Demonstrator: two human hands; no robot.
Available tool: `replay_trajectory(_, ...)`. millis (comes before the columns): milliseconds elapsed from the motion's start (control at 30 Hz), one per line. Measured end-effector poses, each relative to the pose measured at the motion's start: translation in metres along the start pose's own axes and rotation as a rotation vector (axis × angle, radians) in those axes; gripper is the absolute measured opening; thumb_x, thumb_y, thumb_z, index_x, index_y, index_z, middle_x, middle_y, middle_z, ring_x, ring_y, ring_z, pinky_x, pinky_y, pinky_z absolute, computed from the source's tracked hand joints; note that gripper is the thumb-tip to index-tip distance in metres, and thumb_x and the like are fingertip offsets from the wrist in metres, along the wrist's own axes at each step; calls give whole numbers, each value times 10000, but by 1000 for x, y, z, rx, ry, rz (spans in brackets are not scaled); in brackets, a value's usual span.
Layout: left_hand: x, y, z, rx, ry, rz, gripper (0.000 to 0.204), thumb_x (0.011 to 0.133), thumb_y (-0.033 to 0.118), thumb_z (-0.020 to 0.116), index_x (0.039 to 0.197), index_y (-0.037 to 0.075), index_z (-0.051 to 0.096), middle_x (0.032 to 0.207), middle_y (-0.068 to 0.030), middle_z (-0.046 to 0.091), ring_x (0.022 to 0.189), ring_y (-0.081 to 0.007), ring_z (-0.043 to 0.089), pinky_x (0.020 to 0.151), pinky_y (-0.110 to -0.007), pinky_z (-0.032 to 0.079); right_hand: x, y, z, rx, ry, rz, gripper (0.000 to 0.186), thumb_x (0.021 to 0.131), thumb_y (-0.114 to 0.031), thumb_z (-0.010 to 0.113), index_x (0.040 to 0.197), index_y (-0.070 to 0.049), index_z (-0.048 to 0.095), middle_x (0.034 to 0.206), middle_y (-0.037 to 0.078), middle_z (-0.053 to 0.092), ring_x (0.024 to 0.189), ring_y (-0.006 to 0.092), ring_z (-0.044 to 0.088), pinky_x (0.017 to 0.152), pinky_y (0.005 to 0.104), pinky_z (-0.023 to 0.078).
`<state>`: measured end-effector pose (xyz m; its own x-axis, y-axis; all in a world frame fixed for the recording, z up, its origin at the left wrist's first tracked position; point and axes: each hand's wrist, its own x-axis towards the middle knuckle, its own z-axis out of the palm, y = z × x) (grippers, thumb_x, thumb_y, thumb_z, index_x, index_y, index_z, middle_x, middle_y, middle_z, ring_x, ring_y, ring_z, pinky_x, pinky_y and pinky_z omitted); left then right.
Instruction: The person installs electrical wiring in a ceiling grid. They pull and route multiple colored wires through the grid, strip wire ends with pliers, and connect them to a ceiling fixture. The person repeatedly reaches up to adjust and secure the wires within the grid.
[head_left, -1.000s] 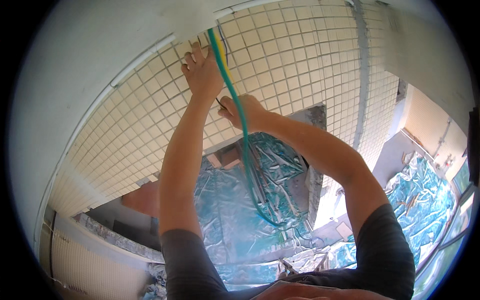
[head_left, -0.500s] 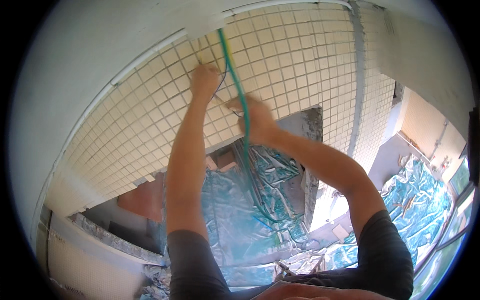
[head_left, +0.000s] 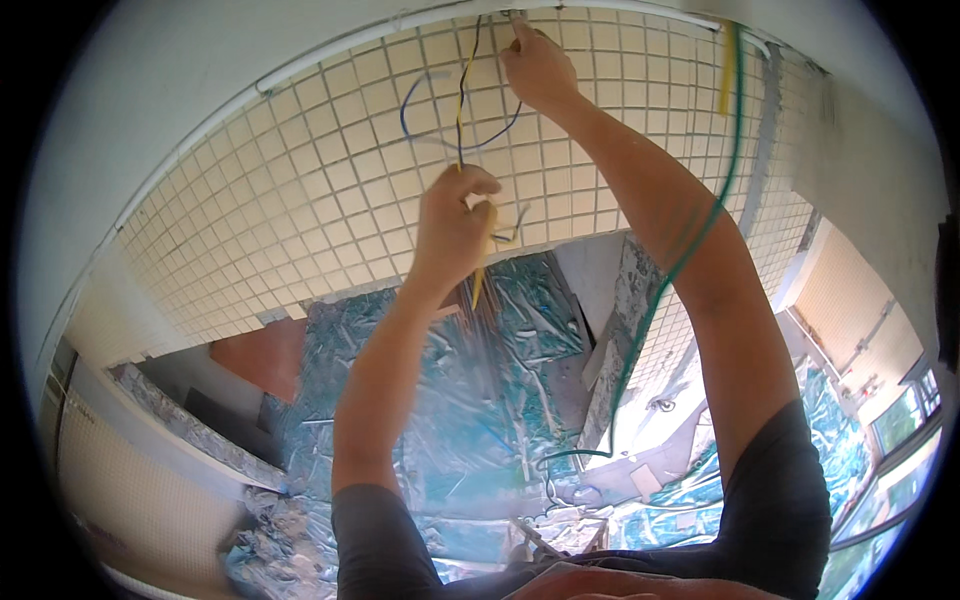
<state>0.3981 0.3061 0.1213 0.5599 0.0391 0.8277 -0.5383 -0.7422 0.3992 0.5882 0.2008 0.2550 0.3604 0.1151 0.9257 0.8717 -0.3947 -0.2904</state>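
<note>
My left hand (head_left: 455, 222) is curled in front of the pale tiled wall, with a black and a yellow wire (head_left: 462, 115) running up from it to the top of the wall. Short wire ends and a yellow strand (head_left: 478, 287) stick out beside and below its fingers. My right hand (head_left: 540, 70) is raised to the wall's top, its index finger at a gap in the white conduit (head_left: 335, 62). Its other fingers are curled, and a looped blue wire (head_left: 404, 118) reaches them from the left. What lies inside the right fingers is hidden.
A green cable (head_left: 738, 130) hangs at the right, passing my right forearm, with a short yellow length (head_left: 726, 70) beside it. Below are wall openings with rough edges (head_left: 200, 445) and crumpled teal plastic sheeting (head_left: 400, 420). A window (head_left: 900, 420) is at far right.
My right hand has moved up to the conduit and my left hand has come lower. The green cable now hangs farther right in view; the view has shifted slightly. The blue loop now shows clearly.
</note>
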Motion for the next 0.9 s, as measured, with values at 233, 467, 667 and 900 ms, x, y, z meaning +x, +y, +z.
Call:
replay_trajectory(233, 12, 17, -54, -89, -158, -229, 465, 804, -37, 616, 1257, 63, 598, 1082, -46, 632, 992, -133, 603, 854, -269, 479, 4, 1, 7, 185, -108, 9, 588, 986, -255, 553, 1542, -114, 424, 1029, 139, 730, 992, 368, 687, 872, 497, 534)
replay_trajectory(467, 61, 1, -54, 46, 355, -30, 190, 852, 15, 616, 988, -21, 743, 950, -148, 732, 824, -232, 674, 753, -343, 525, 18, 21, -11, -290, -73, -183, 494, 973, -224, 570, 1447, -94, 513, 872, 164, 700, 771, 339, 680, 717, 454, 517)
replay_trajectory(667, 169, 17, -7, -359, 208, -72, 221, 936, 127, 677, 999, -73, 746, 771, -100, 712, 560, -133, 576, 507, -297, 447, 32, 37, -6, 20, -121, -83, 433, 945, -231, 512, 1371, -158, 544, 958, 226, 723, 929, 444, 681, 818, 553, 528)
replay_trajectory(900, 226, -4, 45, -656, 624, -132, 174, 905, 87, 731, 875, -84, 723, 726, -108, 674, 595, -150, 567, 533, -324, 411, 14, 14, -33, -148, -267, -117, 561, 938, -182, 512, 1495, -247, 488, 1002, 212, 730, 934, 430, 689, 818, 543, 541)
